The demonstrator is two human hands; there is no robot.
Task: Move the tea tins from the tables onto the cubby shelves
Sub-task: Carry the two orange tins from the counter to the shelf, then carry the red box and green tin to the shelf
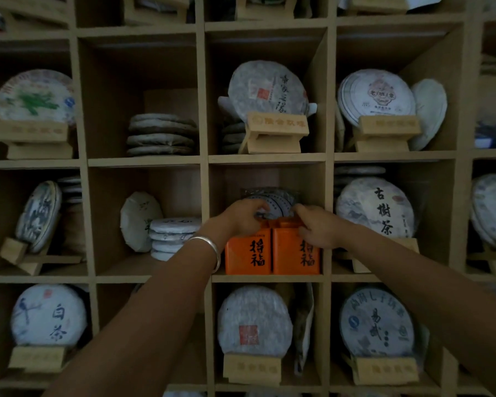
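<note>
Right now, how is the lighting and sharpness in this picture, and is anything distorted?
Head view: dim overall; the two orange tea tins stand out brightest; wide-angle lens bows the cubby shelves outward; corners are soft and blurred; both hands, left hand and right hand, show slight blur.

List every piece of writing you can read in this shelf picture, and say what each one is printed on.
"得福": left orange tin, black brush characters.
"得福": right orange tin, partly covered by the right hand.
"古樹茶": tea cake right of the tins.
"白茶": tea cake, bottom left.
Small line atop the left tin, wooden stand engravings, seals, other cakes' script: too blurred to read.
</note>
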